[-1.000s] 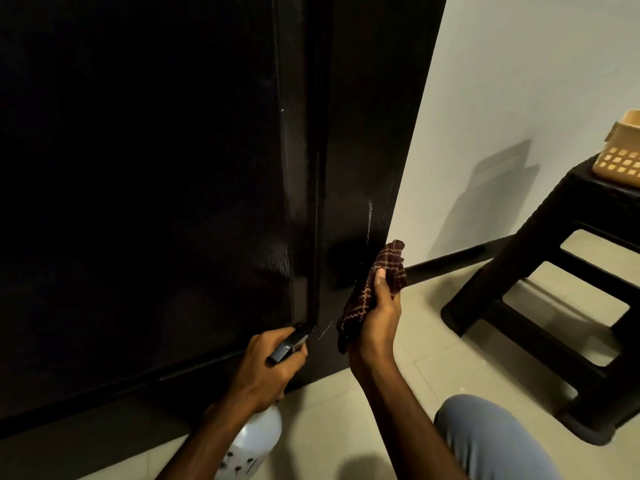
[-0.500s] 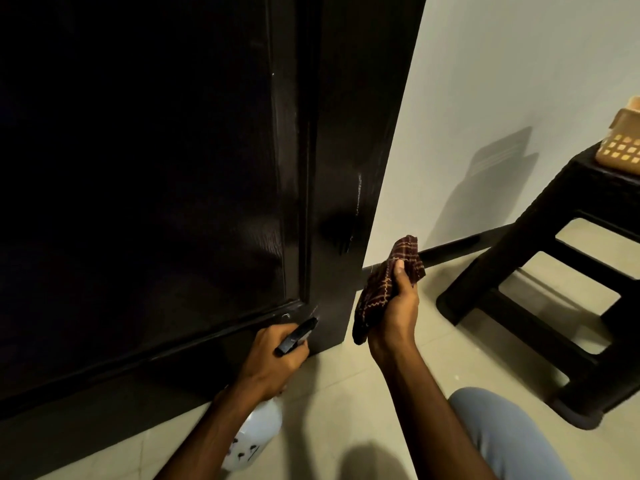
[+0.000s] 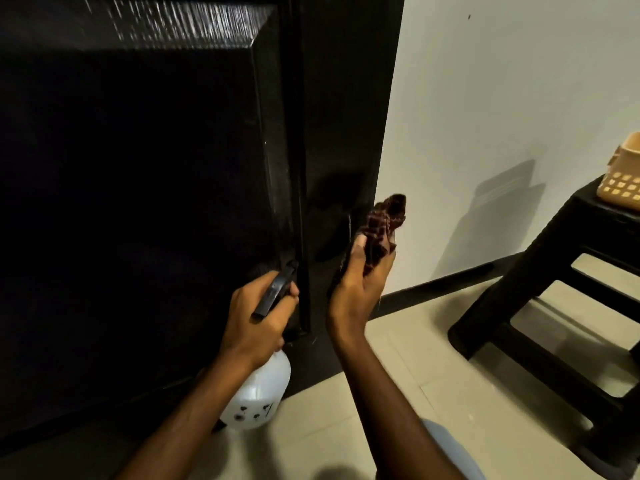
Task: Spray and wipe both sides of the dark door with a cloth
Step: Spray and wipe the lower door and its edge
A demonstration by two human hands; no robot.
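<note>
At the centre of my feed the right hand (image 3: 360, 282) has its fingers and thumb curled round a bunched brown checked cloth (image 3: 384, 223). The cloth stands up out of the grip right at the outer edge of the dark door (image 3: 138, 202), but I cannot tell whether it touches the surface. Just beside it, the left hand (image 3: 258, 315) is wrapped round the black trigger head of a white spray bottle (image 3: 258, 396). The nozzle points at the groove beside the door's sunken panel, low down, and the bottle's body hangs under the hand close to the tiled floor (image 3: 415, 375). I judge the cloth soft and light, so it will fold wherever it is pushed. It is better worked as a wad under the fingers than held by a corner. The bottle looks like thin plastic, and I cannot read its fill. The neck under the trigger seems the sure place to hold it. The door is stiff and glossy, probably slick where wet, and may swing if I lean on it. To the right are a pale wall (image 3: 502, 116) and a black plastic stool (image 3: 540, 271) carrying a cream basket (image 3: 623, 178).
</note>
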